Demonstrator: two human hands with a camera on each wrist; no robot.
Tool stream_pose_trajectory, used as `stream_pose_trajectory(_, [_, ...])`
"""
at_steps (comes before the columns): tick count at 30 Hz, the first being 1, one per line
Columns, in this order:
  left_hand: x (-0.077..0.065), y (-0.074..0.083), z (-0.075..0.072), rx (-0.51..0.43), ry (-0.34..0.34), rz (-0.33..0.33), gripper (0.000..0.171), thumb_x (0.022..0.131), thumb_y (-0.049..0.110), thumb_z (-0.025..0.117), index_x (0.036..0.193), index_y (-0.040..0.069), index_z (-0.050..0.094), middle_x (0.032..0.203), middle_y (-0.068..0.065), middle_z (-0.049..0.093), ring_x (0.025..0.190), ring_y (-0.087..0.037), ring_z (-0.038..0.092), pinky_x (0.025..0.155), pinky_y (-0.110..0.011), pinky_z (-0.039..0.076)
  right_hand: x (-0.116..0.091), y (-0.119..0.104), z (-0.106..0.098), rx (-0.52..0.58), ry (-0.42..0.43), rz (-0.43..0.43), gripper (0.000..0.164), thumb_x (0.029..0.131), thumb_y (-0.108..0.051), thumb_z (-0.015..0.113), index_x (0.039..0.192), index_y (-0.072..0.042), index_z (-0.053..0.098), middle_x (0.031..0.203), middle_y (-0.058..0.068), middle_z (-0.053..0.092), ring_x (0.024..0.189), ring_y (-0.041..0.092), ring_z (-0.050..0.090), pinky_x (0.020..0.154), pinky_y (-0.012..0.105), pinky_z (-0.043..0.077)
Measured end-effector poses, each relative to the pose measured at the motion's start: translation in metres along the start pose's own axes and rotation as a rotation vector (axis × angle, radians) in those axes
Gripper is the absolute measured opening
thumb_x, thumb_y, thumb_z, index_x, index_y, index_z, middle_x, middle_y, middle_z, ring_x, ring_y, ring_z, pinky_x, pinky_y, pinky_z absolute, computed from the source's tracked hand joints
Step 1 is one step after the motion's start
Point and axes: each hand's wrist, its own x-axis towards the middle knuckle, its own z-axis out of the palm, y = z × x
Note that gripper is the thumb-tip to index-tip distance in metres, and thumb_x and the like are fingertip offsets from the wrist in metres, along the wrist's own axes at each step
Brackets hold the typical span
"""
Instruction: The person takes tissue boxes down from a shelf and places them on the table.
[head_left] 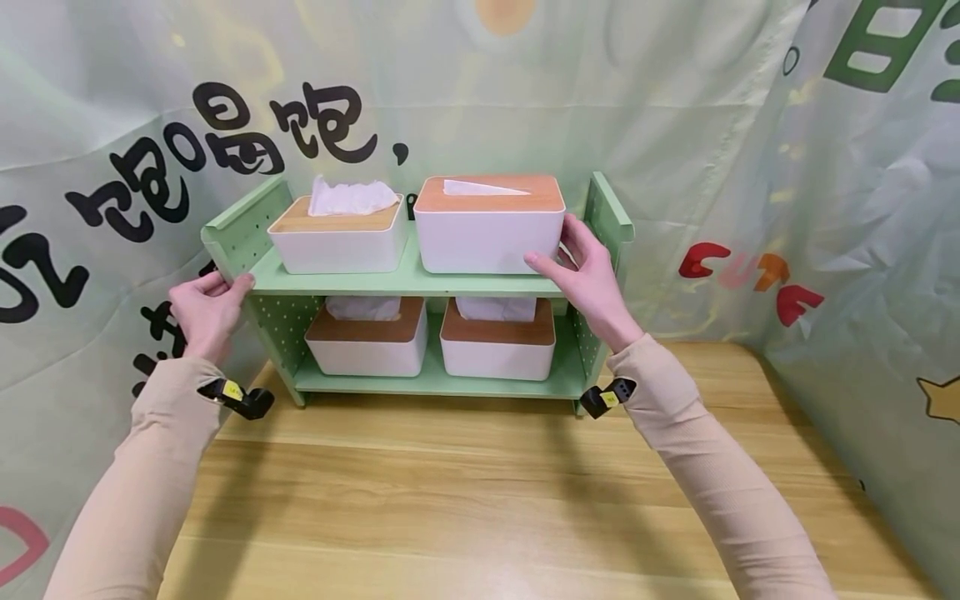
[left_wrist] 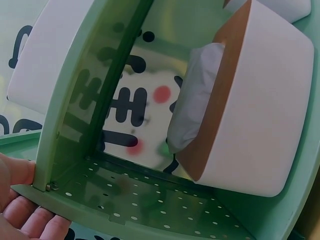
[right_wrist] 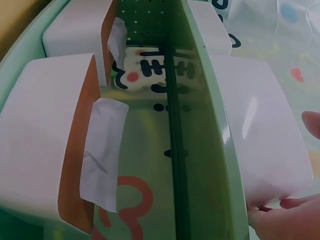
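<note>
My left hand (head_left: pixel 210 310) grips the left side of a green two-tier shelf (head_left: pixel 420 385). In the left wrist view its thumb (left_wrist: pixel 20 170) presses the front edge, with fingers below the perforated side panel. My right hand (head_left: pixel 588 271) is at the right end of a white tissue box (head_left: pixel 487 242) with a wooden lid, on the upper tier. Its fingers (right_wrist: pixel 290 215) touch the box's side in the right wrist view; the thumb is held in front, apart from the box. Left of this box, another tissue box (head_left: pixel 337 250) has a tissue puffed out.
On the lower tier stand two more white tissue boxes, a left one (head_left: pixel 367 354) and a right one (head_left: pixel 498 354), both with brown lids. The shelf stands on a wooden table (head_left: pixel 420 492). A printed cloth (head_left: pixel 712 150) hangs behind and at both sides.
</note>
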Motion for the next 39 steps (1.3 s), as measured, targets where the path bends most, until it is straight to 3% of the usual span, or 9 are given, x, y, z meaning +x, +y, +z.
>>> stream_pose_trajectory(6, [0.0,0.0,0.002,-0.003,-0.002,0.004,0.051,0.088,0.012,0.074,0.136,0.001,0.06,0.054,0.029,0.059,0.058,0.011,0.06,0.056,-0.004,0.049,0.011,0.0,0.0,-0.013,0.033,0.014,0.081,0.09,-0.015,0.074,0.158,-0.01,0.03,0.163,0.009,0.036,0.152,0.019,0.033,0.128,0.035,0.028])
stream_pose_trajectory(17, [0.0,0.001,0.003,-0.005,-0.002,0.001,0.051,0.088,0.012,0.075,0.136,0.001,0.06,0.054,0.029,0.058,0.06,0.011,0.061,0.059,-0.004,0.051,0.032,0.001,0.001,-0.014,0.059,0.011,0.071,0.087,-0.02,0.078,0.15,-0.015,0.043,0.147,0.01,0.051,0.134,0.02,0.05,0.117,0.038,0.043])
stream_pose_trajectory(24, [-0.001,0.001,0.002,-0.002,0.001,0.006,0.051,0.088,0.013,0.075,0.136,0.002,0.06,0.054,0.029,0.057,0.06,0.011,0.061,0.06,-0.004,0.051,0.044,-0.001,0.001,-0.053,0.04,0.044,0.077,0.085,-0.026,0.08,0.15,-0.021,0.04,0.147,0.006,0.051,0.129,0.019,0.052,0.112,0.039,0.046])
stream_pose_trajectory(31, [0.0,0.0,0.001,0.008,0.002,0.0,0.051,0.088,0.014,0.076,0.136,0.003,0.061,0.055,0.029,0.057,0.062,0.01,0.061,0.06,-0.004,0.051,0.055,0.004,0.0,0.03,0.004,0.036,0.078,0.083,-0.021,0.081,0.148,-0.02,0.038,0.142,0.006,0.051,0.123,0.02,0.053,0.106,0.039,0.048])
stream_pose_trajectory(39, [-0.001,-0.002,0.0,-0.006,0.011,-0.01,0.051,0.087,0.013,0.076,0.135,0.004,0.061,0.055,0.028,0.058,0.061,0.01,0.062,0.059,-0.004,0.051,0.063,0.008,0.0,0.072,-0.015,0.041,0.087,0.083,-0.02,0.079,0.154,-0.017,0.03,0.143,0.007,0.048,0.124,0.021,0.053,0.109,0.039,0.046])
